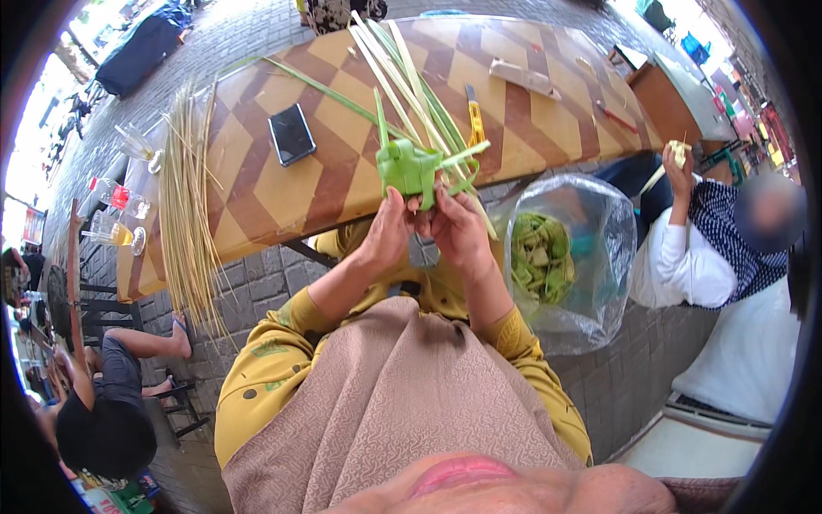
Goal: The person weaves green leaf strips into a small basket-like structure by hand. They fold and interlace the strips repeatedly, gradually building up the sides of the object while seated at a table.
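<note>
A woven green palm-leaf pouch (409, 168) is held up at the near edge of the table, with leaf ends sticking out of it. My left hand (387, 225) grips its lower left side, thumb against the weave. My right hand (459, 225) pinches the lower right side, near a curled loose strip. Behind the pouch, long pale and green leaf strips (392, 70) lie across the tabletop. Right of them rests a yellow utility knife (474, 119). A clear plastic bag (603, 257) beside my right arm holds several green woven leaf pieces (541, 257).
The patterned table (270, 199) carries a black phone (292, 135), a bundle of thin dry sticks (186, 212), a plastic bottle (122, 196), plastic cups (112, 229) and a red-handled tool (616, 117). At the right, a co-worker's hand (677, 168) holds a pale leaf piece. Another person sits at the left.
</note>
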`<state>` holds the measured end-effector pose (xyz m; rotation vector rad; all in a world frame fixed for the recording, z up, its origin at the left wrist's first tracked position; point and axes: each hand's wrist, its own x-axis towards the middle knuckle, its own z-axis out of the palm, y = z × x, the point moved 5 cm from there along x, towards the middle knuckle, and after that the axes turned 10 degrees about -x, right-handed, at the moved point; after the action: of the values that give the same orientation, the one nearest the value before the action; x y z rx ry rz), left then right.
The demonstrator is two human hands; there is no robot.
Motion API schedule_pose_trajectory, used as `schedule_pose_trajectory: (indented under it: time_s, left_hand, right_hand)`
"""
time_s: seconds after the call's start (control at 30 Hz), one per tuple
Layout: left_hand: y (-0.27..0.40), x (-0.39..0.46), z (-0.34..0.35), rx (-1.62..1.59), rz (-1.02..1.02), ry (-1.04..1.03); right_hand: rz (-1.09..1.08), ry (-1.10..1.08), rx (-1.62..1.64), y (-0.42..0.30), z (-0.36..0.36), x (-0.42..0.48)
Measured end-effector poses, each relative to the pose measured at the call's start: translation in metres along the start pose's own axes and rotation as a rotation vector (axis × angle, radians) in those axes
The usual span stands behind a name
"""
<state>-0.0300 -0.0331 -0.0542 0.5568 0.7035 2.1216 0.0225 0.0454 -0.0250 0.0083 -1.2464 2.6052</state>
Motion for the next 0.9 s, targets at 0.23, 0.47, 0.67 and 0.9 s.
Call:
schedule_pose_trajectory:
  time_s: [0.23, 0.47, 0.67, 0.9]
  left_hand:
    - [0.009, 0.002, 0.02, 0.084, 0.031, 0.033]
    - [0.004, 0.007, 0.013, 0.052, 0.086, -0.051]
    - [0.0, 0.005, 0.012, 0.08, 0.045, -0.054]
    - [0.003, 0.001, 0.018, 0.096, 0.093, -0.023]
  right_hand:
    - [-0.029, -0.005, -0.01, 0.002, -0.008, 0.001]
    - [-0.086, 0.14, -0.091, 0.003, -0.019, -0.002]
    - [-0.176, 0.224, -0.368, -0.005, -0.022, -0.008]
    - [-0.217, 0.334, -0.272, -0.01, -0.025, -0.01]
